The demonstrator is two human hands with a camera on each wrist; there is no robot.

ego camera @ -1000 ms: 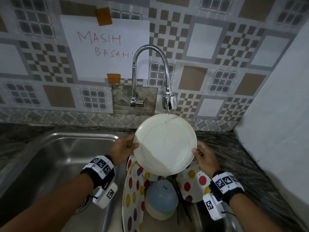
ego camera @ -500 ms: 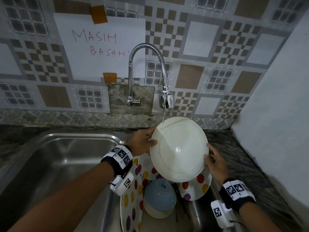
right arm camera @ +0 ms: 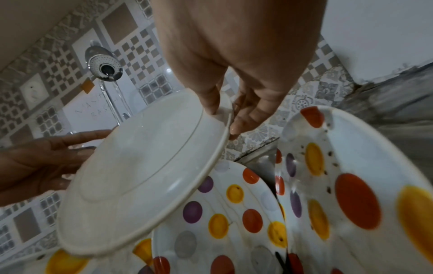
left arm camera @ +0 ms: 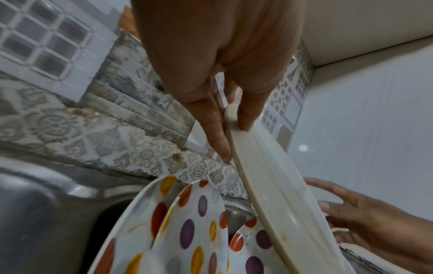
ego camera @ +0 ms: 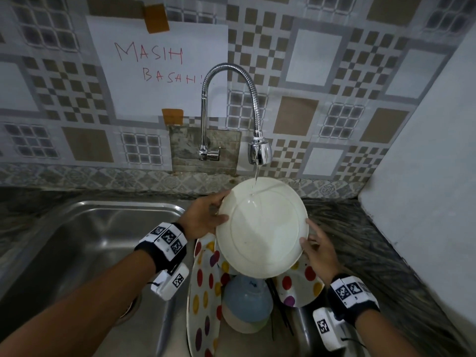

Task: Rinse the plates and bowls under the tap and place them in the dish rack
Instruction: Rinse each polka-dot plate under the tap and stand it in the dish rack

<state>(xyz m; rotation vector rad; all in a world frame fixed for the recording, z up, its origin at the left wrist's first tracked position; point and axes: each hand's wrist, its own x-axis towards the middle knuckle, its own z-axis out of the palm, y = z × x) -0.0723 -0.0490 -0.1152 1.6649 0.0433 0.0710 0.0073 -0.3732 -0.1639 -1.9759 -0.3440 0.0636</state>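
I hold a cream plate [ego camera: 262,228] tilted under the tap head [ego camera: 259,152], its underside toward me. A thin stream of water lands near its upper rim. My left hand [ego camera: 224,206] pinches the left rim, thumb on the near face and fingers behind, as the left wrist view shows on the plate [left arm camera: 276,194]. My right hand [ego camera: 307,231] grips the lower right rim, thumb on the plate [right arm camera: 140,176] and fingers behind it. The tap head [right arm camera: 104,66] runs above.
Below the plate, the right basin holds polka-dot plates [ego camera: 203,292] on edge, an upturned blue bowl [ego camera: 247,305] and dark sticks. The steel left basin [ego camera: 77,253] lies to the left. A dark stone counter [ego camera: 360,240] and a white wall [ego camera: 425,176] close off the right.
The plate shifted right, then a little back left under the tap. The stream now lands on its upper middle. My left hand has moved higher up the rim.
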